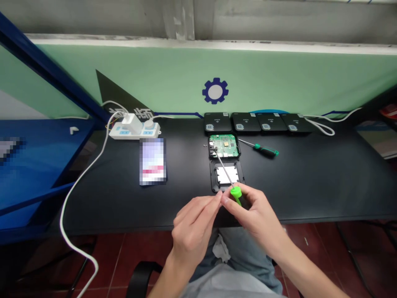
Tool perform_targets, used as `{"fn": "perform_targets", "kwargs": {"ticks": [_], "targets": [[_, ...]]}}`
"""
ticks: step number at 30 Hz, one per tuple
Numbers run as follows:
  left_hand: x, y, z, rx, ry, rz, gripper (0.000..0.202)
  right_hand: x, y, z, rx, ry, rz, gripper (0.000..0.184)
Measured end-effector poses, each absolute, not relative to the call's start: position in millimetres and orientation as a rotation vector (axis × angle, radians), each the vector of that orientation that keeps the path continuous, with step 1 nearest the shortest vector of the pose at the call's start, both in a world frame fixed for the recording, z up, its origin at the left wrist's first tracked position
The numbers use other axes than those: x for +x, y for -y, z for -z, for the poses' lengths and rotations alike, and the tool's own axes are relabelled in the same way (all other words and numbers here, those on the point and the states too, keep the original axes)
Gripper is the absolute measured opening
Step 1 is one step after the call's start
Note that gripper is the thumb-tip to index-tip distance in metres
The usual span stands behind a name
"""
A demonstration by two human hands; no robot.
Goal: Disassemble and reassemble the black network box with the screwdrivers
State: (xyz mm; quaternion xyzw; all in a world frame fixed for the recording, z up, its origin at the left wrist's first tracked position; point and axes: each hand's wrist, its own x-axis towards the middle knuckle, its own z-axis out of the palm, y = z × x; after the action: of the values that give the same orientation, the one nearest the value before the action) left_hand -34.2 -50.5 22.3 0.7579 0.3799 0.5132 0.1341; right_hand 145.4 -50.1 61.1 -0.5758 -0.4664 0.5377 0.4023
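Right fingers point(253, 194) hold a green-handled screwdriver point(236, 192) — tip shape unclear.

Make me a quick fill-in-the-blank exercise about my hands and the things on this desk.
Your right hand holds a ____-handled screwdriver.
Behind the opened box, ____ closed black boxes form a row.
As the camera sees it, the second screwdriver lies to the ____ of the opened box.
The white power strip sits toward the ____ end of the desk.

Missing words: green; four; right; left.
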Motion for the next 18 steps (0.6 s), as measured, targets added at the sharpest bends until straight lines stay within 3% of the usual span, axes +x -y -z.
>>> {"fn": "perform_targets", "kwargs": {"ticks": [7, 10, 18], "targets": [[-42, 42, -25, 2.085, -1.369, -1.492, 0.025, 190, 53, -70, -1.526, 1.294, -1.394, 0.040], [-49, 35, -24, 2.000, -1.445, -1.502, 0.019, 209, 55, -83, -1.526, 1.491, -1.324, 0.031], [-59, 25, -26, 1.980, -1.456, -1.514, 0.016, 210, 60, -86, -1.491, 1.591, -1.200, 0.025]]}}
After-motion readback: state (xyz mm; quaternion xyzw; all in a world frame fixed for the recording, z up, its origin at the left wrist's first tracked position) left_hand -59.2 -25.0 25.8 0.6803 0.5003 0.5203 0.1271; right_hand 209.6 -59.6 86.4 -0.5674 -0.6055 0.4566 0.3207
